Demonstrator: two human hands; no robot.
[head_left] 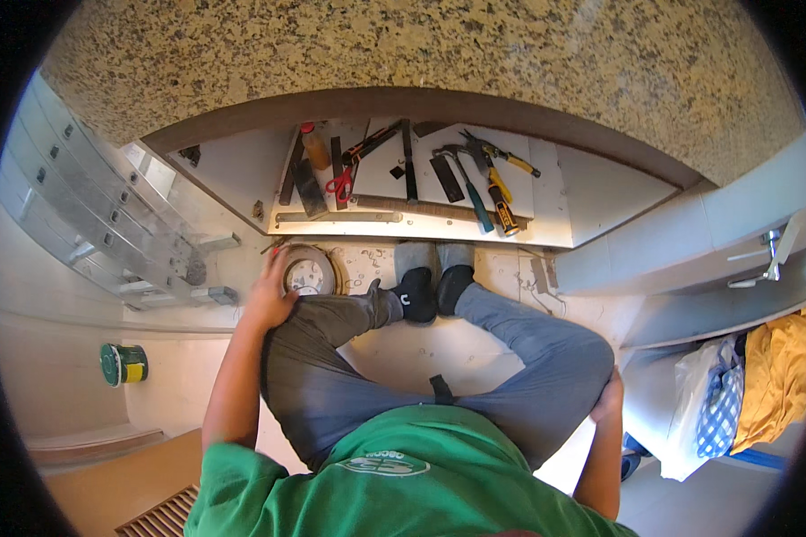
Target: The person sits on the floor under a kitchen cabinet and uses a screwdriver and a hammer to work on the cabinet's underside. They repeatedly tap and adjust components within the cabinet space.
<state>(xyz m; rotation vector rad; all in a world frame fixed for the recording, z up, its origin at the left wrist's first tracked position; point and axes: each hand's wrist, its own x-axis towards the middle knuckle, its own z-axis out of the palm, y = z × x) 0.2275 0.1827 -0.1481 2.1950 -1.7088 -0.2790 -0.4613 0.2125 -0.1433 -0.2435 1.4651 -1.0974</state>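
My left hand point(271, 291) rests beside my left knee, its fingers stretched out towards a round grey-brown ring-shaped thing point(330, 261) on the floor. It holds nothing that I can see. Against the outer side of my right knee lies my right hand point(611, 398), its fingers mostly hidden by the trouser leg. In front of my feet, tools lie on a low white shelf: a hammer point(479, 201) with a teal handle, yellow-and-black pliers point(519, 163), a yellow-and-black handled tool point(501, 210), red-handled scissors point(339, 185) and a flat metal strip point(338, 217).
A speckled stone countertop point(421, 45) overhangs the shelf. A bottle with a red cap point(314, 148) stands among dark flat pieces. To the left are a folded metal ladder point(107, 206) and a green bucket point(124, 365); to the right, a metal tap point(770, 255) and an orange cloth point(775, 376).
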